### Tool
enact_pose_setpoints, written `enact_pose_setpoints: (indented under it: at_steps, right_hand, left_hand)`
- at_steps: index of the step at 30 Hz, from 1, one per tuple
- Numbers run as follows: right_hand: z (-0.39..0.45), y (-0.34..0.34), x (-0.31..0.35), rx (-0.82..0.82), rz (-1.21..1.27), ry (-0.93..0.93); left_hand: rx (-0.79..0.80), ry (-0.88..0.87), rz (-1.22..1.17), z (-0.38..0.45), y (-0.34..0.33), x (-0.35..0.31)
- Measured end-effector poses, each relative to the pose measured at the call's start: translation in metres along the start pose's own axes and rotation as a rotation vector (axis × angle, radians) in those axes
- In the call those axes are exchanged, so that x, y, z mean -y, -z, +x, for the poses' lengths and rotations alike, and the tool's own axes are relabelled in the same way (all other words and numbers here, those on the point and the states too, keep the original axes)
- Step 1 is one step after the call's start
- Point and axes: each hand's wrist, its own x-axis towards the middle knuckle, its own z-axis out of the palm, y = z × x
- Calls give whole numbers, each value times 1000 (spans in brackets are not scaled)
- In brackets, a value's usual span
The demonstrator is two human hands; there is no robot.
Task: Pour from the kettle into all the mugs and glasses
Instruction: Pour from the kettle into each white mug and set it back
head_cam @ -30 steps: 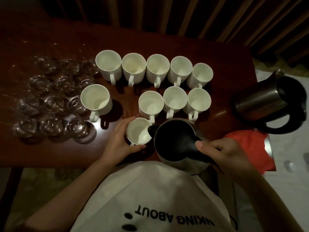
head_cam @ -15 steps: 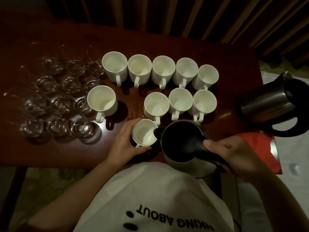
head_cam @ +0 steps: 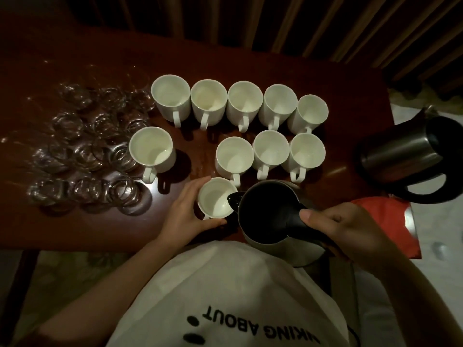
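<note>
Over the last second little has changed: our left hand still cups the white ceramic mug nearest us on the dark red-brown wooden counter, and our right hand keeps its grip on the black handle of the steel kettle with the dark open top, its spout resting over the mug's rim. We cannot see a stream, so we judge the pour is only starting; the nine other white mugs and the clear glasses at left wait, as does a second steel kettle at right
</note>
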Motion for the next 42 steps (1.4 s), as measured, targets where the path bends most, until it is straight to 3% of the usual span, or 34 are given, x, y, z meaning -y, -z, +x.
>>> enact_pose_setpoints:
  at_steps: [42]
  right_hand:
    - [2,-5,4,-25,1,52]
  left_hand:
    - [5,-16,-34,1,-1,2]
